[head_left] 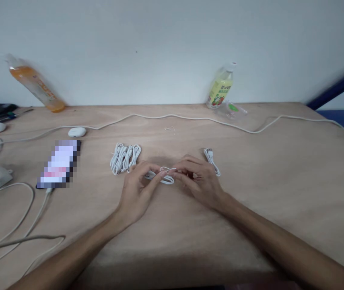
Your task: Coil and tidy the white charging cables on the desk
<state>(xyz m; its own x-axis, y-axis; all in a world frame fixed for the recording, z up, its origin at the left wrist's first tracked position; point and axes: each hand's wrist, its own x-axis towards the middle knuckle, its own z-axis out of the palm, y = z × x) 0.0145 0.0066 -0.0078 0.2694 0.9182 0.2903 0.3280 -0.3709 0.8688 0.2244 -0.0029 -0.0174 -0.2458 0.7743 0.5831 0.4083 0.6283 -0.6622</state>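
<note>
My left hand and my right hand meet over the middle of the table, thumbs and forefingers closed in pinches. Below and between the fingertips is a coiled white cable, partly hidden by the left fingers. A thin white tie forms a small loop above the coil, and both hands grip it. To the left of my left hand lie several bundled white cables, side by side. One more bundled white cable, with a metal plug showing, lies just right of my right hand.
A phone with a charging cord lies at left, near a white earbud case. Thin white strips lie mid-table. A long white cord crosses the back. An orange drink bottle and a yellow-green bottle stand by the wall.
</note>
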